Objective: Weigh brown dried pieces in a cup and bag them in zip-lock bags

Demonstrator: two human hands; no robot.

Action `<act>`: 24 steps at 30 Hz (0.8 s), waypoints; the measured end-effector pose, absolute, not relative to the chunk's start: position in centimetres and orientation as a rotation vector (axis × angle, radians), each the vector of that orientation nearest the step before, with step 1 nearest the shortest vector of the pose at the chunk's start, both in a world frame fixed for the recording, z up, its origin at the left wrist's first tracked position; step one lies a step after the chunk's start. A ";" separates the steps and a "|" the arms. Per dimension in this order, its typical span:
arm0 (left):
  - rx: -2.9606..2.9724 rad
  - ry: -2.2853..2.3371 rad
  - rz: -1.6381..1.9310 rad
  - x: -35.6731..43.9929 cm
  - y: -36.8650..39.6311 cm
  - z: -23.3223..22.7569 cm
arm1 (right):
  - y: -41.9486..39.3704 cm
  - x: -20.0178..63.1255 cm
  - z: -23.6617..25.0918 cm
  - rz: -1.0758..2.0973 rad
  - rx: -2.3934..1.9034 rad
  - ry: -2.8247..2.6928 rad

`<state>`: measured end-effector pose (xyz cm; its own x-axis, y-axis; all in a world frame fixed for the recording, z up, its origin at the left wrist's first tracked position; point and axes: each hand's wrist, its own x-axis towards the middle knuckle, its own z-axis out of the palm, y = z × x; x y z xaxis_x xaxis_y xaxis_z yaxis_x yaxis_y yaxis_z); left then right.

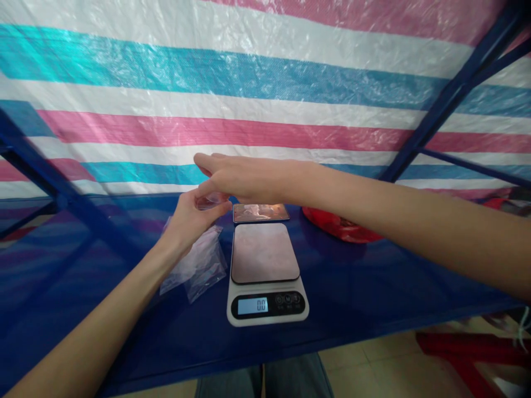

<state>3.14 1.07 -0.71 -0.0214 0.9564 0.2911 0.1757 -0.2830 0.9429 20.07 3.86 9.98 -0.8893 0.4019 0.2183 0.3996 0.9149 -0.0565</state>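
Observation:
My left hand (199, 215) is raised over the clear plastic bags (203, 265), thumb and fingers curled round a small clear plastic thing (213, 199) whose kind I cannot make out. Reaching across from the right, my right hand (236, 177) meets the left one at the same spot. Its fingers are bent, and their tips are partly hidden, so what they grip does not show. Just to the right and nearer to me stands a white kitchen scale (265, 254) with a bare metal plate; its display reads 0.0.
Behind the scale lies a phone (260, 213) with a lit picture. A red plastic bag (344, 224) sits farther right, partly behind my right forearm. Blue metal posts (435, 116) and a striped plastic sheet (249, 77) stand behind the blue table (332, 298).

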 end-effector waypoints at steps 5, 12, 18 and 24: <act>1.482 1.130 1.298 2.5 1.6 -1.3 | 3.7 23.1 8.9 0.045 -0.542 -2.767; 1.346 0.873 1.210 1.8 1.6 -1.1 | 0.5 32.8 1.6 0.282 -1.053 -2.178; 1.280 0.817 1.169 2.8 0.8 -0.8 | -3.3 38.0 -5.3 0.266 -1.343 -2.336; 1.278 0.885 1.122 5.1 -0.8 -0.7 | -3.4 35.1 -2.0 0.124 -1.204 -2.127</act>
<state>5.09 -0.76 -0.69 0.2556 0.9627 0.0885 -0.1388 -0.0541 0.9888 35.12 -3.40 -1.99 -0.3405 0.7885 0.5122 0.7237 0.5675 -0.3926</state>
